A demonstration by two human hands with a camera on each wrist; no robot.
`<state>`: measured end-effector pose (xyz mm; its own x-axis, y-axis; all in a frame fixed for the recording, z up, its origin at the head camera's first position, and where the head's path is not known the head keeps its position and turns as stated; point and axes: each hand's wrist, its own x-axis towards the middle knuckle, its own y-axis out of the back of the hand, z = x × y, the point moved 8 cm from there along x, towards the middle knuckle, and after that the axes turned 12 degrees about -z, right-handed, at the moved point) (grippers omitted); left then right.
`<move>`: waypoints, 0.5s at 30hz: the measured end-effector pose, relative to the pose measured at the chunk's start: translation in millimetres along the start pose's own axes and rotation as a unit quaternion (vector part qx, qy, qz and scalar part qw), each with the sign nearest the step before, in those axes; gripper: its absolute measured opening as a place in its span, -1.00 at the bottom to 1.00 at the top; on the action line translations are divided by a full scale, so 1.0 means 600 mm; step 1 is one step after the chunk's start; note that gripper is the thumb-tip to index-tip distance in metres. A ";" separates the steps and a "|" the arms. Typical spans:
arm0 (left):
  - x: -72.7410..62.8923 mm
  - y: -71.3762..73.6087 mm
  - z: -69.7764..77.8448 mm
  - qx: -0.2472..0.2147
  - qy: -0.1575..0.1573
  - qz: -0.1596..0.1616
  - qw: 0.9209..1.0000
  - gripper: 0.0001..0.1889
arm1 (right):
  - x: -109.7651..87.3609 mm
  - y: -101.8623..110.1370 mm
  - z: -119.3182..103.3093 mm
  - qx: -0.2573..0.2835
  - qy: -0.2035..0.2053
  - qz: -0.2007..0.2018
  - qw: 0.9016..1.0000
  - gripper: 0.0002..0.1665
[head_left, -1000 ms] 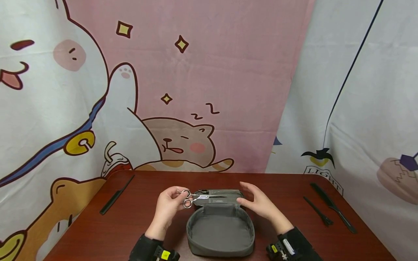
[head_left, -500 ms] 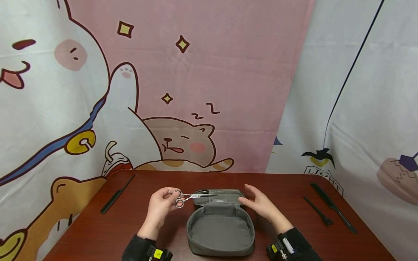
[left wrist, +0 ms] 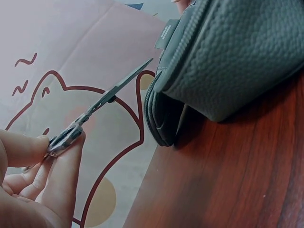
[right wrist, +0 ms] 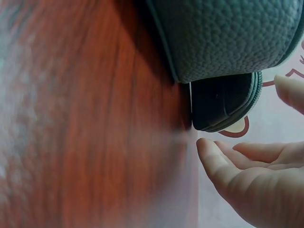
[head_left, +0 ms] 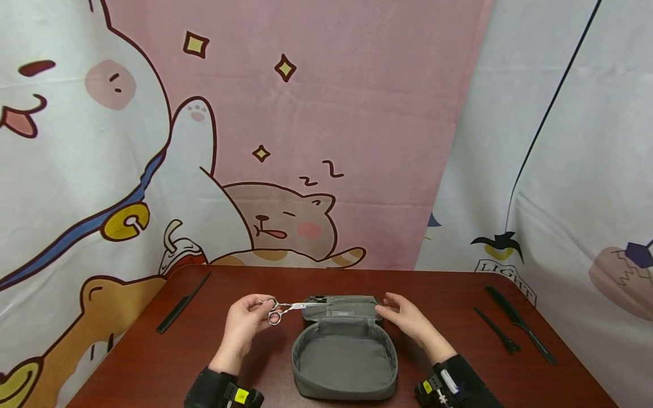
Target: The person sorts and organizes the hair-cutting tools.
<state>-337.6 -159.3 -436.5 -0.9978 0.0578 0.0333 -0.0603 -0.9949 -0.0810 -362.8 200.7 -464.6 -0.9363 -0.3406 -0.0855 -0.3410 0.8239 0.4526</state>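
Silver scissors (head_left: 293, 306) are pinched by their finger loops between the thumb and fingers of my left hand (head_left: 244, 318); the blades point right, over the left edge of the bag's lid. The grey zippered bag (head_left: 344, 391) lies unzipped on the table, its lid (head_left: 357, 307) folded back and the deep part showing a bare lining. In the left wrist view the scissors (left wrist: 102, 100) appear apart from the bag (left wrist: 232, 57). My right hand (head_left: 408, 320) is beside the lid's right edge, fingers relaxed and spread, holding nothing. The right wrist view shows that hand (right wrist: 256, 175) close to the lid (right wrist: 223, 102).
A black comb (head_left: 182, 305) lies at the table's left. Toward the right edge lie a thin black brush (head_left: 497, 330) and a longer black comb-like tool (head_left: 520, 324). A cartoon cloth (head_left: 306, 141) hangs behind the brown table (head_left: 153, 368).
My left hand has drawn the scissors to the left, so less of the blades overlaps the lid. The right hand has shifted slightly right. The bag stays in place.
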 end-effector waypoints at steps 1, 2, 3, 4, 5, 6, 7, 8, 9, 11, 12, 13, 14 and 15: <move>0.000 0.001 -0.001 0.002 0.000 0.001 1.000 -0.81 | 0.001 0.000 0.001 0.004 -0.003 0.001 1.000 -0.16; 0.001 0.003 -0.001 0.001 0.000 0.003 1.000 -0.81 | 0.001 -0.001 0.002 0.011 -0.004 0.000 1.000 -0.18; 0.001 0.005 -0.002 0.001 0.001 0.004 1.000 -0.81 | 0.002 -0.002 0.003 0.019 -0.006 -0.001 1.000 -0.19; 0.001 0.006 -0.003 -0.001 0.001 0.006 1.000 -0.81 | 0.003 -0.003 0.004 0.028 -0.008 -0.001 1.000 -0.20; 0.002 0.008 -0.004 -0.004 0.002 0.007 1.000 -0.81 | 0.004 -0.003 0.006 0.038 -0.010 -0.002 0.999 -0.21; 0.003 0.010 -0.005 -0.009 0.003 0.009 1.000 -0.82 | 0.005 -0.004 0.007 0.048 -0.012 -0.002 0.999 -0.22; 0.003 0.012 -0.005 -0.010 0.001 0.009 1.000 -0.81 | 0.006 -0.005 0.008 0.056 -0.014 -0.004 0.998 -0.24; 0.003 0.014 -0.006 -0.015 0.001 0.010 1.000 -0.82 | 0.007 -0.006 0.009 0.063 -0.016 -0.005 0.998 -0.25; 0.004 0.016 -0.006 -0.016 0.002 0.011 1.000 -0.83 | 0.007 -0.006 0.011 0.069 -0.018 -0.006 0.997 -0.25; 0.004 0.019 -0.008 -0.018 0.004 0.012 1.000 -0.83 | 0.008 -0.007 0.014 0.077 -0.022 -0.009 0.997 -0.28; 0.004 0.020 -0.008 -0.016 0.004 0.011 1.000 -0.83 | 0.009 -0.007 0.014 0.080 -0.024 -0.011 0.996 -0.29; 0.004 0.020 -0.008 -0.016 0.005 0.010 1.000 -0.83 | 0.009 -0.008 0.015 0.084 -0.025 -0.014 0.996 -0.31; 0.004 0.021 -0.010 -0.017 0.008 0.011 1.000 -0.83 | 0.010 -0.009 0.016 0.089 -0.024 -0.016 0.996 -0.33; 0.004 0.022 -0.010 -0.015 0.009 0.011 1.000 -0.83 | 0.011 -0.009 0.017 0.093 -0.023 -0.019 0.995 -0.35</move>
<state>-341.2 -171.6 -443.4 -0.9992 0.0379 0.0132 -0.0392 -0.9930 -0.1112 -368.0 198.8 -476.7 -0.9240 -0.3550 -0.1421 -0.3814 0.8819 0.2772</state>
